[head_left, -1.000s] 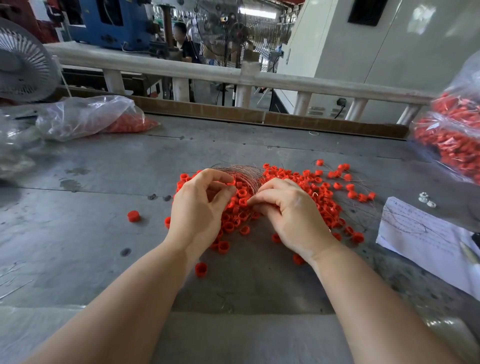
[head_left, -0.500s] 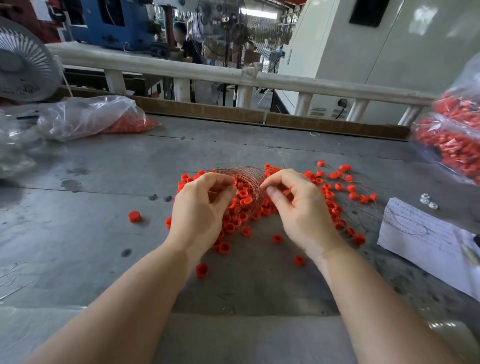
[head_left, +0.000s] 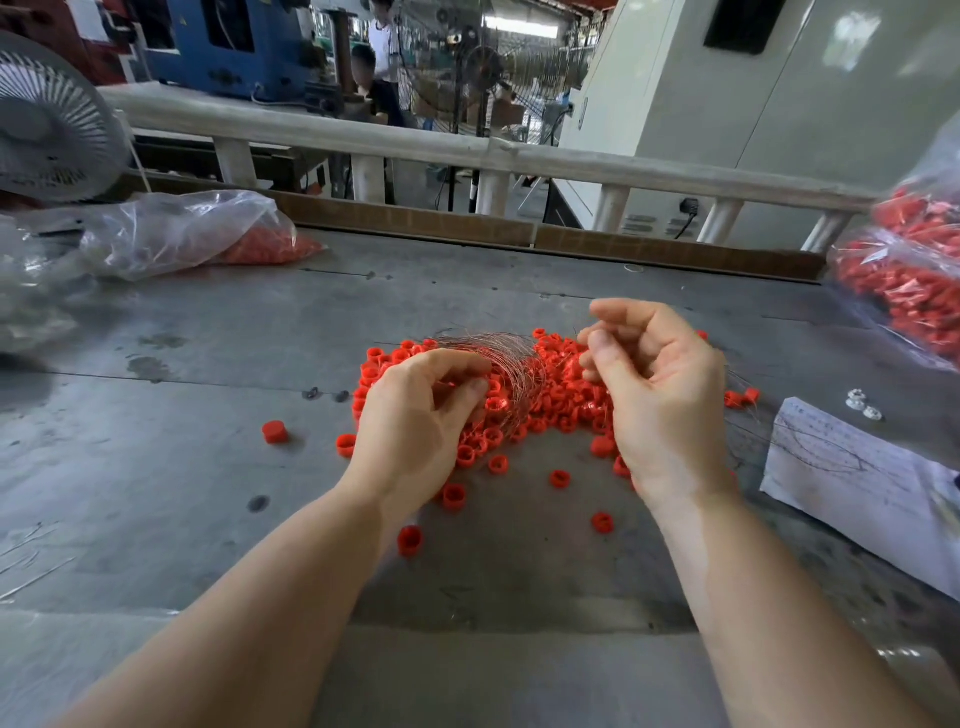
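Observation:
A pile of small red plastic caps lies in the middle of the grey metal table. A bundle of thin wires arches over the pile. My left hand rests on the pile's left side and grips the wire bundle between curled fingers and thumb. Raised above the pile's right side, my right hand has its fingers curled and pinches a single thin wire near thumb and forefinger. Loose caps lie scattered around the pile.
A clear bag with red caps lies at the back left beside a white fan. Another bag of red parts sits at the right edge. A paper sheet and small white pieces lie at the right. A railing borders the far side.
My right hand has lifted off the pile and moved up and right, drawing a thin wire from the bundle. My left hand has stayed on the bundle.

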